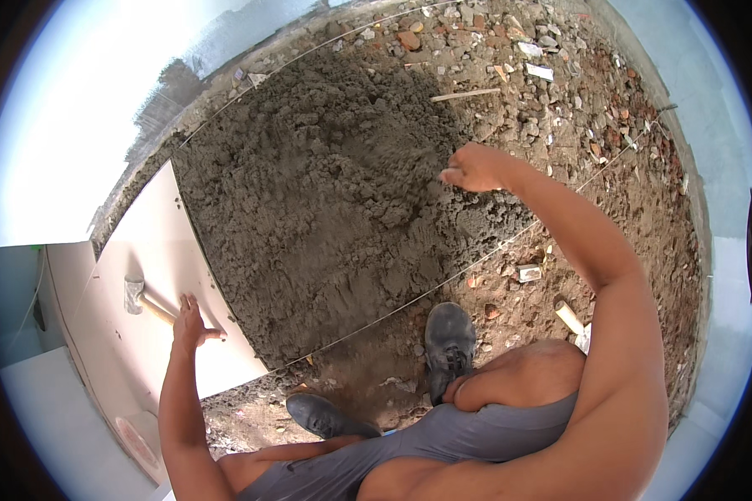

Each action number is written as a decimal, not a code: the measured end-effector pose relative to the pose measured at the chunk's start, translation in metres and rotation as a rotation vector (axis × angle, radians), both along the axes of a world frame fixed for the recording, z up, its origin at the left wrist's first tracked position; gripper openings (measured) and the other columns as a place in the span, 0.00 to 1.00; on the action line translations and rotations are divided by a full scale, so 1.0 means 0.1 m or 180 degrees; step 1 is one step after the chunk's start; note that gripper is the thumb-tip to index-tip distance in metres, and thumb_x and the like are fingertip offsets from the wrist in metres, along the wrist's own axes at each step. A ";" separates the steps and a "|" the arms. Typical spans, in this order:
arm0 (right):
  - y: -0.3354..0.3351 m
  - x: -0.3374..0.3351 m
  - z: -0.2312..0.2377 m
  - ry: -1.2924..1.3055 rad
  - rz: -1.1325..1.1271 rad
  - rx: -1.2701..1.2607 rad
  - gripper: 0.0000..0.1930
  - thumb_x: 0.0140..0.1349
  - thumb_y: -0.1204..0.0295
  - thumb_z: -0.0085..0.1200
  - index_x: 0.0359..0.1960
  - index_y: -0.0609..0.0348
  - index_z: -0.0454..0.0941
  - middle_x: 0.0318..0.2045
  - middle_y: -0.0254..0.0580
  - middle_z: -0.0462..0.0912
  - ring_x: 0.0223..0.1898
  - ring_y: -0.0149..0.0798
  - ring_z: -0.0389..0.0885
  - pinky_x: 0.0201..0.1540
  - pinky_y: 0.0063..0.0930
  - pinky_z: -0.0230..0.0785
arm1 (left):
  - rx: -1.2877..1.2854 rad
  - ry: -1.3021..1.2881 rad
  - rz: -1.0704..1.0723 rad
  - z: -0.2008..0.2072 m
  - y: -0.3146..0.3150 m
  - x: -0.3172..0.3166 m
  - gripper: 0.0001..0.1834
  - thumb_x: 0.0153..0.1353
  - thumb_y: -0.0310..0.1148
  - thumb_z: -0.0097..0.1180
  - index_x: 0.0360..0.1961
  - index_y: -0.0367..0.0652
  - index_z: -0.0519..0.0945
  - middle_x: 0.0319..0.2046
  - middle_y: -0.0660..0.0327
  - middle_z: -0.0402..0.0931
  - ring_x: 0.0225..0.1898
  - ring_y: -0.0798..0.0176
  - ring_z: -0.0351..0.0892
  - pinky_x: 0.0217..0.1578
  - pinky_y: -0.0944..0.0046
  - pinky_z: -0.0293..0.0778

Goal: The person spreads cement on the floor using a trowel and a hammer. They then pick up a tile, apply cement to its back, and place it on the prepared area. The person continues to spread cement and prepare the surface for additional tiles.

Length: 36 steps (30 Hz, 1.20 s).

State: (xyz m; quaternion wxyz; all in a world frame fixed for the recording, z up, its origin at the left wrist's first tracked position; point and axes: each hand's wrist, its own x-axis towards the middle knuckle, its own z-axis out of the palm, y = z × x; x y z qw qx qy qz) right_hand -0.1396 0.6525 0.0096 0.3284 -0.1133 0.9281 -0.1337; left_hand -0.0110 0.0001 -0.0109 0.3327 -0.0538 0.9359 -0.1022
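Observation:
My left hand (190, 324) rests on a large pale tile (163, 225), fingers stretched and thumb out to the side. Beside it on the tile lies a mallet with a grey head (134, 296) and a wooden handle (156, 311); the handle's end runs up to my hand and is hidden there. Over the right part of a broad bed of wet grey mortar (309, 192), my right hand (474, 169) is held with its fingers curled closed. What it holds, if anything, does not show; the mortar just left of it looks smeared by motion.
A taut string (376, 320) crosses the near side of the mortar, and another runs along its far side. Stony rubble (551, 117) covers the ground at right. A wooden stick (466, 95) lies at the mortar's far edge. My dark shoes (449, 338) stand near the string.

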 end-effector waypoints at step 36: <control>1.03 1.27 0.90 -0.0739 -0.0537 0.1007 0.24 0.65 0.45 0.50 0.36 0.53 0.85 0.29 0.48 0.85 0.27 0.36 0.82 0.34 0.34 0.77 | -0.0004 0.0012 0.0130 -0.10 -0.10 0.03 0.80 0.19 0.50 0.81 0.71 0.30 0.43 0.72 0.40 0.40 0.70 0.45 0.56 0.63 0.56 0.66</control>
